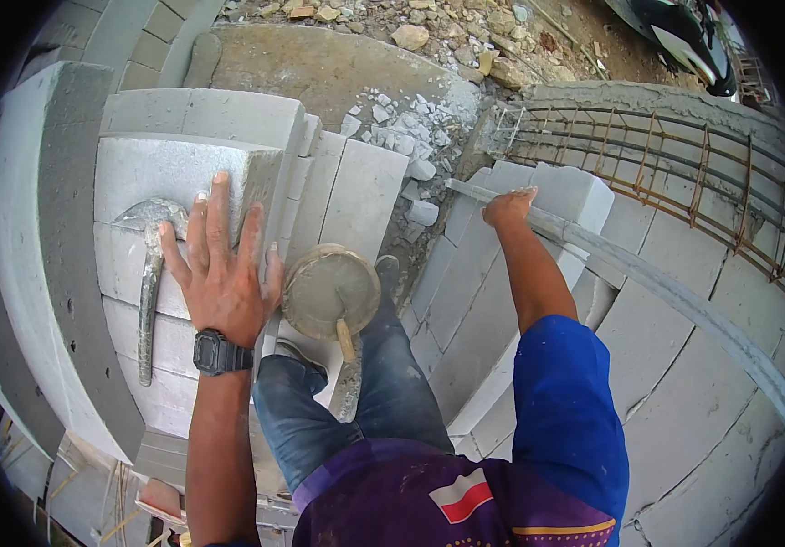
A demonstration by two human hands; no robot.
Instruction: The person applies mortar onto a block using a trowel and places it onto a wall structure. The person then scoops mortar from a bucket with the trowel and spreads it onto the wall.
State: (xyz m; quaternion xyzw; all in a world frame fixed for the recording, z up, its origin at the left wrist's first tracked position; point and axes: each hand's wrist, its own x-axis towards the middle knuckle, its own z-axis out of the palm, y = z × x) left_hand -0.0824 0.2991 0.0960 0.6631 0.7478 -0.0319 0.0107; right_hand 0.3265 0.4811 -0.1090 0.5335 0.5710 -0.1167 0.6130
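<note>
My left hand (222,292) lies on a pale building block (174,169), its fingers spread, a dark watch on the wrist. Beside its thumb-side edge is a round bucket of wet mortar (319,283), with the wooden handle of a tool (345,339) sticking out. A hammer-like tool (149,301) with a dusty curved head rests on the blocks to the left of that hand. My right hand (509,208) is closed around a long grey straight bar (656,269) near its far end. The bar slants across a block wall toward the lower right.
A rusty rebar cage (656,164) runs along the upper right. Broken block pieces (406,141) and stones (410,36) lie on the ground ahead. At left stands a tall block slab (55,246). Part of a motorcycle (679,36) shows at top right.
</note>
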